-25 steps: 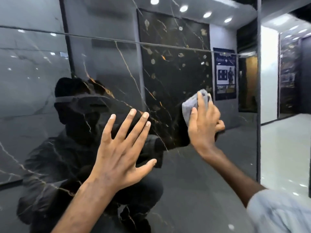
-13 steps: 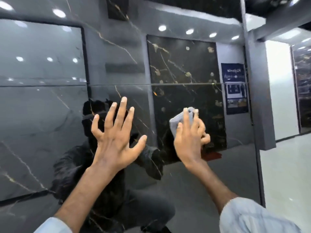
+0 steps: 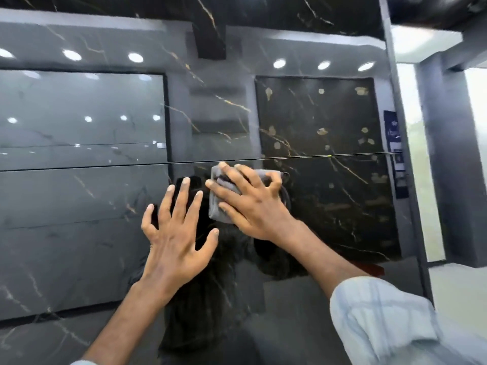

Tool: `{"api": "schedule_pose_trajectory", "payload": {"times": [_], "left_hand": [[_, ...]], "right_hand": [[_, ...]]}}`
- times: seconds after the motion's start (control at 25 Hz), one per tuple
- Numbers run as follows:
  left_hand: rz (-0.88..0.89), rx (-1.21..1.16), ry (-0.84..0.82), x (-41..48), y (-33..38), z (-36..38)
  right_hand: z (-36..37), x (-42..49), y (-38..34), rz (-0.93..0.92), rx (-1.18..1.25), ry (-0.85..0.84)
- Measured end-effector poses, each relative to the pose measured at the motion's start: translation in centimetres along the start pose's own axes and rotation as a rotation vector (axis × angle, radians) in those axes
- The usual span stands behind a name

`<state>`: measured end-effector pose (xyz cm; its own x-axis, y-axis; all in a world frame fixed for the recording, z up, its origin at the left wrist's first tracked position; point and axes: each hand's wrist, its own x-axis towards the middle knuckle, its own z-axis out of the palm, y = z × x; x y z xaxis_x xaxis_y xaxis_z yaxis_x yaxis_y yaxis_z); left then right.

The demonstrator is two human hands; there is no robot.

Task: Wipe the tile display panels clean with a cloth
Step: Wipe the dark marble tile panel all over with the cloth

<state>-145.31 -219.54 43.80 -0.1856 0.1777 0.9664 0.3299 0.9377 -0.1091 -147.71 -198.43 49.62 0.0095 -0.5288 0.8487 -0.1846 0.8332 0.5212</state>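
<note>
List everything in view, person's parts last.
tile panels: two, glossy dark grey with gold veins, above and below seam
seam: one, black, horizontal, mid-frame
cloth: one, grey, just below seam
ceiling lights: several, white, reflected in upper panel
poster: one, blue, reflected at right edge
floor: pale, far right
sleeve: one, light blue, right forearm
left hand: flat on lower panel, fingers spread
right hand: holds cloth against panel

The cloth (image 3: 220,206) sits between right hand (image 3: 254,206) and tile panel (image 3: 79,248), just below the seam (image 3: 105,167), left hand (image 3: 176,246) beside it.
</note>
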Motion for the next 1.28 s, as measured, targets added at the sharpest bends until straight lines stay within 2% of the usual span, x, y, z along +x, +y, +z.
{"api": "schedule_pose_trajectory", "payload": {"times": [0.04,0.08,0.16,0.2,0.24,0.28,0.36,0.4,0.44,0.56,0.6,0.68,0.72,0.76,0.88,0.92,1.04,1.08,1.12,1.2,1.24,1.28], "left_hand": [[0.029,0.012,0.009,0.5,1.0,0.1],[0.051,0.014,0.011,1.0,2.3,0.3],[0.057,-0.01,0.0,2.4,5.2,1.1],[0.048,-0.027,-0.006,3.1,6.8,1.6],[0.044,-0.04,-0.009,3.6,8.3,2.2],[0.056,-0.044,-0.012,3.9,9.8,2.9],[0.114,-0.023,-0.034,3.9,12.7,5.0],[0.146,0.001,-0.054,3.5,14.0,6.3],[0.173,0.039,-0.075,2.8,15.3,7.5],[0.194,0.192,-0.076,1.0,17.1,9.7],[0.186,0.215,-0.063,0.8,17.1,9.9],[0.189,0.253,-0.052,1.0,17.0,9.9],[0.2,0.272,-0.042,1.0,16.9,10.0],[0.202,0.28,-0.032,0.8,17.1,10.3],[0.137,0.282,-0.045,-0.4,19.0,11.0],[0.11,0.253,-0.062,-0.5,19.5,11.1],[0.062,0.162,-0.135,0.1,20.2,10.4],[0.092,0.162,-0.136,0.3,20.4,9.9],[0.14,0.171,-0.126,0.6,20.6,9.5],[0.187,0.17,-0.103,1.6,21.0,8.7],[0.182,0.161,-0.093,1.9,21.0,8.6],[0.177,0.152,-0.087,2.2,20.9,8.7]], "right_hand": [[0.1,-0.2,2.4,0.074,0.016,0.024],[0.3,-0.7,5.0,0.248,0.046,0.058],[0.3,-2.8,9.4,0.761,0.108,0.141],[0.1,-4.1,10.3,0.951,0.106,0.178],[-0.1,-4.9,10.5,1.003,0.078,0.185],[-0.1,-5.8,10.1,0.883,0.038,0.158],[0.2,-8.2,10.1,0.305,-0.006,0.062],[0.2,-8.8,11.8,0.129,-0.006,0.041],[0.1,-9.1,14.0,0.121,0.002,0.047],[-0.3,-9.8,17.4,0.768,0.066,0.174],[-0.1,-10.0,17.2,0.77,0.018,0.19],[0.2,-11.5,17.0,0.386,-0.042,0.123],[0.1,-12.0,17.7,0.259,-0.025,0.107],[0.0,-12.1,18.7,0.262,-0.002,0.124],[0.0,-11.2,19.6,0.668,0.077,0.196],[0.2,-11.3,19.4,0.647,0.069,0.201],[0.3,-12.4,20.5,0.239,0.122,0.217],[0.1,-12.5,21.6,0.227,0.145,0.209],[-0.3,-12.5,22.3,0.336,0.161,0.203],[-0.8,-12.3,21.9,0.712,0.177,0.216],[-1.0,-12.4,21.1,0.74,0.161,0.207],[-0.6,-13.0,20.3,0.612,0.142,0.186]]}}
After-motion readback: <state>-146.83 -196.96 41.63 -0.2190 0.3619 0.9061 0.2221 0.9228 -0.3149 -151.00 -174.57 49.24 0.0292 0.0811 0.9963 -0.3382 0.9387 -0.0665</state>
